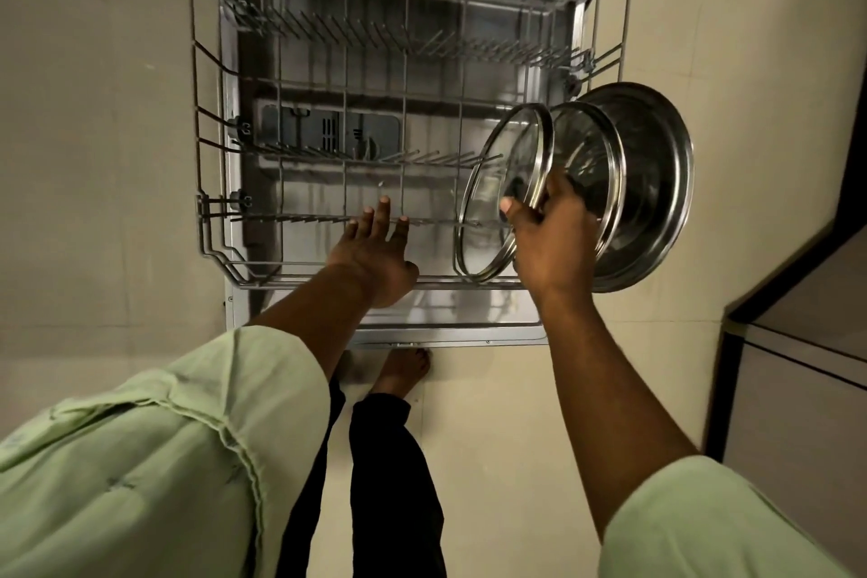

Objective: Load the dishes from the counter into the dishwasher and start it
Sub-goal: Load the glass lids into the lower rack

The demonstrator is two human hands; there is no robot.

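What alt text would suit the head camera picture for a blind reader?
A person's right hand holds two glass lids and a steel plate at the right side of a pulled-out dishwasher rack. The left hand reaches open over the rack.

Beige tiled floor (pixel 94 155); dark-edged cabinet (pixel 797 390) at right.
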